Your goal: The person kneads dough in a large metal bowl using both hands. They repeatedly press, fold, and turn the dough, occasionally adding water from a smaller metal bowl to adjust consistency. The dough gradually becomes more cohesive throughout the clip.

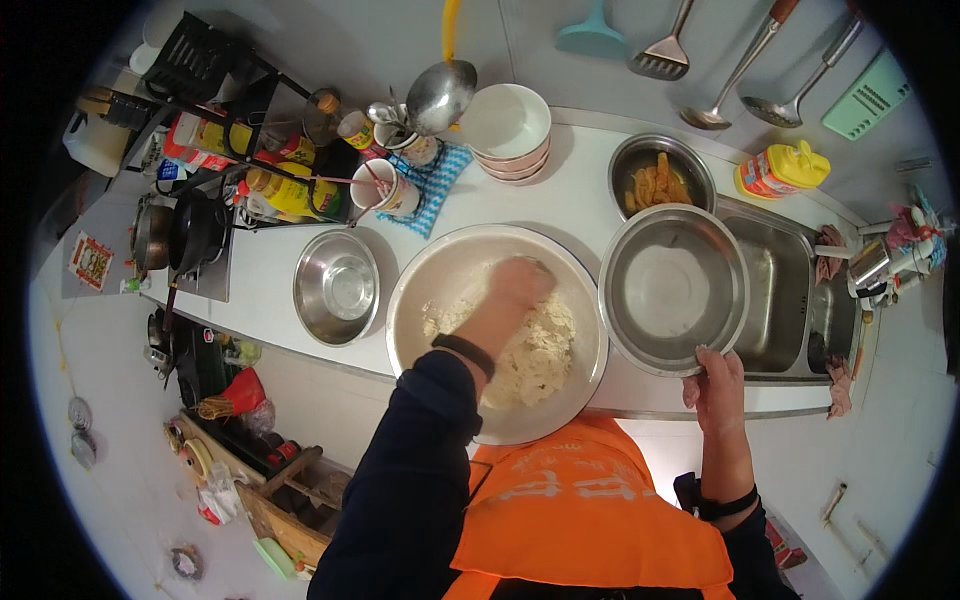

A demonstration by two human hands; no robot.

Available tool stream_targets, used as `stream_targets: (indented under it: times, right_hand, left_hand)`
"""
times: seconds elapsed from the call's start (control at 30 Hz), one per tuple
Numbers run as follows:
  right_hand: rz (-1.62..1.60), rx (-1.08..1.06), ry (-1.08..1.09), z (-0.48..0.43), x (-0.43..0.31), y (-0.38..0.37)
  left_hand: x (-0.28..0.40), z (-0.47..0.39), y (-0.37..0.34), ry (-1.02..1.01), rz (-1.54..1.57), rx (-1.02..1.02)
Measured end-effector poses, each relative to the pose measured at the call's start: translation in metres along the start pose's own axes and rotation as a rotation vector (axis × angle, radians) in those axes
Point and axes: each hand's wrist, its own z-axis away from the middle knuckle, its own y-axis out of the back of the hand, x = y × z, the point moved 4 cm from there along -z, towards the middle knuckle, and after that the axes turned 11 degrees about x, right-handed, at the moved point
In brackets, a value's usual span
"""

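Observation:
A wide pale basin with a dark rim [420, 262] stands before me on the white counter. Shaggy, floury dough [536, 367] fills part of it. My left hand [521, 281] is inside the basin at the far edge of the dough; it is blurred and its fingers are hidden, so whether they grip dough is unclear. To the right, my right hand [716, 379] pinches the near rim of a round stainless steel bowl [675, 289]. That bowl is tilted slightly and overlaps the sink's left edge; whether it contains water is unclear.
A smaller steel bowl [337, 289] sits left of the basin. Behind are stacked bowls [510, 124], a cup of chopsticks [382, 191] and a steel bowl of brownish-orange food [660, 184]. A sink [772, 300] lies right. Utensils, including a slotted turner [664, 56], hang above.

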Motion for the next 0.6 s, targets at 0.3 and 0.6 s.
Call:
stream_targets:
  times: [0.3, 0.6]
  right_hand:
    - [-0.036, 0.0, -0.001, 0.007, 0.002, 0.012]
    - [-0.071, 0.002, -0.025, 0.016, 0.01, 0.01]
  left_hand:
    - [0.077, 0.114, -0.029, -0.629, -0.513, -0.166]
    - [0.038, 0.045, -0.042, -0.244, -0.227, 0.036]
